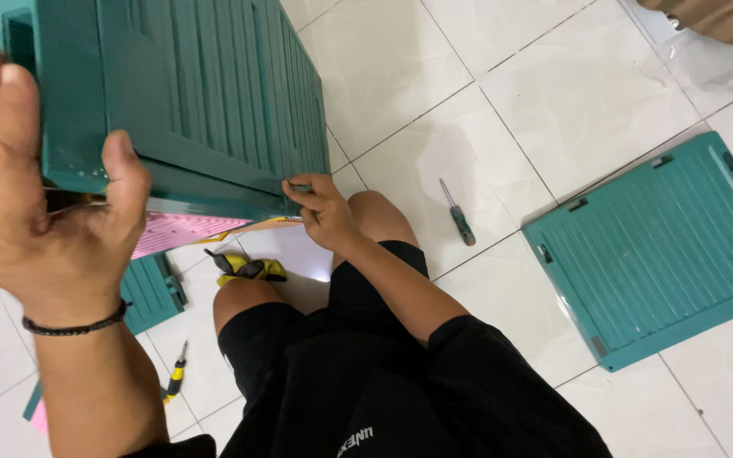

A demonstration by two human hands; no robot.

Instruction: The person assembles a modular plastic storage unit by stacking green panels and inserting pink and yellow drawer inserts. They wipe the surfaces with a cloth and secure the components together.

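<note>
The green cabinet (188, 93) is up off the floor, tipped toward me over my knees. One slatted door is already on its front. My left hand (36, 203) braces the near corner, thumb pressed on the lower edge and fingers spread along the side — gripping the frame, not clenched. My right hand (324, 212) pinches a small green fitting at the door's lower corner, fingertips closed on it; I can't tell whether it is a pin, a clip or a hinge part.

As I judge it, the work is only partway. A second slatted door (655, 254) lies flat on the tiled floor (434, 85) well off to my right, unattached, and a smaller green part (150, 293) sits near my left knee. The tools are all down: a green-handled screwdriver (460, 219) between my leg and the loose door, a yellow-handled screwdriver (176, 373) by my left arm, and yellow-handled pliers (248, 268) under the cabinet's edge beside pink and white sheets (176, 231).
</note>
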